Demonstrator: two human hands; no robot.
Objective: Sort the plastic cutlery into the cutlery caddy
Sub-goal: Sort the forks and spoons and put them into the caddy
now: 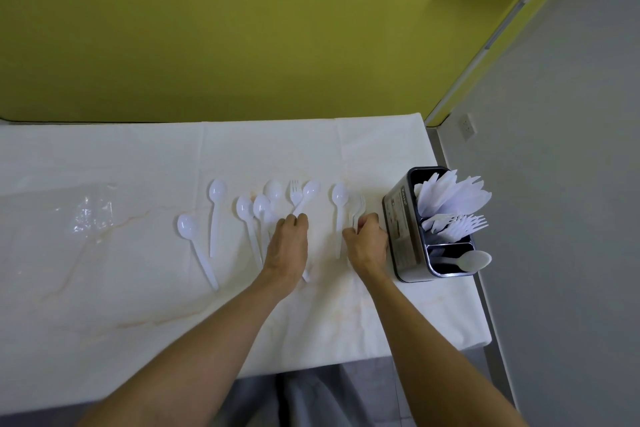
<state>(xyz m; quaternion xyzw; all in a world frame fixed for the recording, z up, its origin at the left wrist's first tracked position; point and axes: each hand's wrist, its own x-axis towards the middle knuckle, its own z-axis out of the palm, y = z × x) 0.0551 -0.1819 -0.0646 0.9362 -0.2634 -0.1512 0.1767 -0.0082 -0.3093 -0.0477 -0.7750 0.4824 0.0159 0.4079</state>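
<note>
Standing at the desk's right edge, the cutlery caddy (pixel 420 225) is a dark metal box with a label on its side and three compartments in a row. Its farthest compartment holds a fan of white knives (pixel 453 194), the middle one a bunch of white forks (pixel 460 227), and the nearest one a single white spoon (pixel 467 261) leaning out over the rim.

Left of the caddy, loose white plastic cutlery lies on the pale, marble-patterned desk (pixel 104 288). The right hand (pixel 369 241), just beside the caddy's labelled side, has its fingers pinched together on a white fork (pixel 358 210) whose head points away from the person. Just left of that hand lies a lone spoon (pixel 339 215), bowl away from the person. Farther left of the caddy, the left hand (pixel 289 246) rests palm down with fingers curled over the handles of a small cluster, a fork (pixel 295 192) and a spoon (pixel 309 191) crossing just beyond its fingertips; whether it actually grips any handle I cannot tell. Five more spoons (pixel 216 211) spread out beyond that hand, still farther from the caddy, their bowls away from the person. Well apart from the caddy, at the desk's left end, sits a crumpled clear plastic wrapper (pixel 91 215)
</note>
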